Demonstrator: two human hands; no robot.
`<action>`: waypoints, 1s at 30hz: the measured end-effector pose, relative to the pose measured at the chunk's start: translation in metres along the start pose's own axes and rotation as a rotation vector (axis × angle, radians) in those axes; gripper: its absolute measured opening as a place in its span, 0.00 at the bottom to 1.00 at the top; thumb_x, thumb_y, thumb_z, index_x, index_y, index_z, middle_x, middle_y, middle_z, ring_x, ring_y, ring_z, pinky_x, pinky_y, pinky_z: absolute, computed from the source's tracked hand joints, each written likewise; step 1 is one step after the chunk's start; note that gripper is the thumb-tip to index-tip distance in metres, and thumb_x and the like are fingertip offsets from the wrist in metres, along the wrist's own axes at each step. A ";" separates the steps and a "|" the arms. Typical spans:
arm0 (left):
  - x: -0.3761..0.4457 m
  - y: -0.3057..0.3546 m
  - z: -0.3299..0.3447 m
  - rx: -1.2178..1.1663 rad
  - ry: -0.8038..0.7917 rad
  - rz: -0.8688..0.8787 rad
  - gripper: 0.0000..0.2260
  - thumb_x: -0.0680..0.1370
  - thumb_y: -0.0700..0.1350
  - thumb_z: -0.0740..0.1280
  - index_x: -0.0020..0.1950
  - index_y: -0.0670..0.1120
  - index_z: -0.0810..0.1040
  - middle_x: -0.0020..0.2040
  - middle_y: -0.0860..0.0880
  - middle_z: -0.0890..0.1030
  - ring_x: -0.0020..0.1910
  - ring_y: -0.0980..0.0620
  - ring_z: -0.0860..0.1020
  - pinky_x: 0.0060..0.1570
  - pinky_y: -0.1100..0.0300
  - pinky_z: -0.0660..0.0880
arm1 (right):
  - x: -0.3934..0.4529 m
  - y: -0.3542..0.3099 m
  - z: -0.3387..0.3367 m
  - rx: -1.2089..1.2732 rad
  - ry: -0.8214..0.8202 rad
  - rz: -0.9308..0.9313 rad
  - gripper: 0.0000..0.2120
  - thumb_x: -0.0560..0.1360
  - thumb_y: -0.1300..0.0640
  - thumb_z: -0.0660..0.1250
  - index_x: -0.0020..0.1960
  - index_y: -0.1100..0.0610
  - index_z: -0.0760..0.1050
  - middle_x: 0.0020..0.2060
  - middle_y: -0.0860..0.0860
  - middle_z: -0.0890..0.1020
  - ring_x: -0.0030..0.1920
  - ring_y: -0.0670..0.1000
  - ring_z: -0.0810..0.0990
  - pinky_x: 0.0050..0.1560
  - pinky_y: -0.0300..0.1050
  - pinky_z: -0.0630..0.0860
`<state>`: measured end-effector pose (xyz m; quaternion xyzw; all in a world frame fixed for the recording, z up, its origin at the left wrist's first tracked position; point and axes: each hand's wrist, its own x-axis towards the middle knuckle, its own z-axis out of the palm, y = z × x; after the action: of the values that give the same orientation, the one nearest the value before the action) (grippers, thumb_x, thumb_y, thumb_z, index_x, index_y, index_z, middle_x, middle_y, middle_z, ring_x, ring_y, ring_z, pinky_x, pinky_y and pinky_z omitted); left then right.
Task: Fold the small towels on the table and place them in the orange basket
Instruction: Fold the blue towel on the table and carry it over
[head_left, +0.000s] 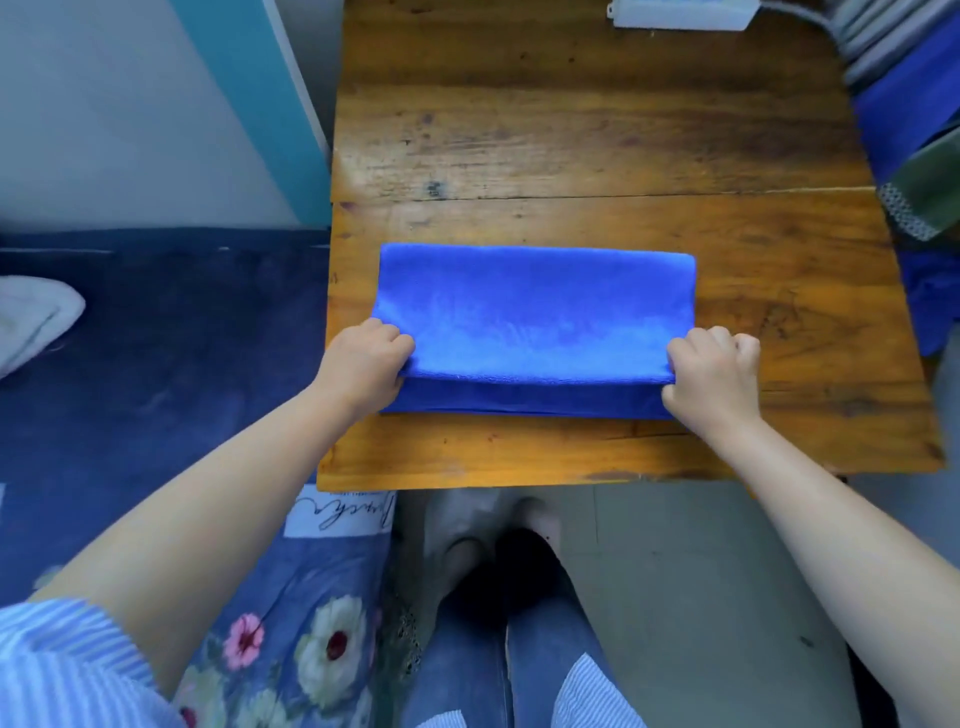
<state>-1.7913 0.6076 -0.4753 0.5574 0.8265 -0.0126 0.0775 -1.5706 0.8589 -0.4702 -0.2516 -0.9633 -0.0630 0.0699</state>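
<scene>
A bright blue towel (535, 312) lies on the wooden table (571, 130), folded over so its top layer stops short of the near edge of the layer beneath. My left hand (363, 358) pinches the near left corner of the top layer. My right hand (711, 376) pinches the near right corner. Both hands have curled fingers. No orange basket is in view.
A white box (680, 13) sits at the table's far edge. Grey, blue and green cloths (914, 119) are piled off the table's right side. A dark blue bed with a white cloth (31, 317) lies to the left. My legs are below the table's near edge.
</scene>
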 end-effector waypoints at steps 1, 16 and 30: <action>-0.004 0.002 0.004 0.010 -0.004 0.003 0.19 0.42 0.31 0.76 0.23 0.40 0.70 0.21 0.45 0.70 0.19 0.46 0.71 0.17 0.67 0.61 | -0.004 -0.001 0.003 -0.007 0.003 -0.010 0.05 0.48 0.68 0.57 0.24 0.61 0.66 0.21 0.56 0.70 0.24 0.56 0.71 0.36 0.45 0.58; -0.022 0.015 0.030 0.074 -0.117 0.027 0.16 0.49 0.34 0.77 0.31 0.40 0.74 0.27 0.44 0.75 0.26 0.43 0.75 0.21 0.59 0.70 | -0.032 -0.004 0.019 0.008 -0.132 0.007 0.05 0.54 0.67 0.55 0.26 0.62 0.69 0.24 0.57 0.72 0.26 0.58 0.74 0.29 0.45 0.71; 0.076 0.044 0.017 -0.170 0.153 -0.267 0.21 0.71 0.43 0.54 0.53 0.34 0.80 0.54 0.35 0.81 0.52 0.35 0.81 0.42 0.44 0.79 | 0.055 -0.091 0.026 0.152 -0.232 -0.101 0.23 0.66 0.57 0.52 0.51 0.61 0.81 0.52 0.57 0.83 0.52 0.60 0.82 0.48 0.59 0.78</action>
<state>-1.7767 0.6921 -0.5001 0.4336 0.8947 0.0896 0.0591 -1.6654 0.8107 -0.4948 -0.2024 -0.9783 0.0363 -0.0265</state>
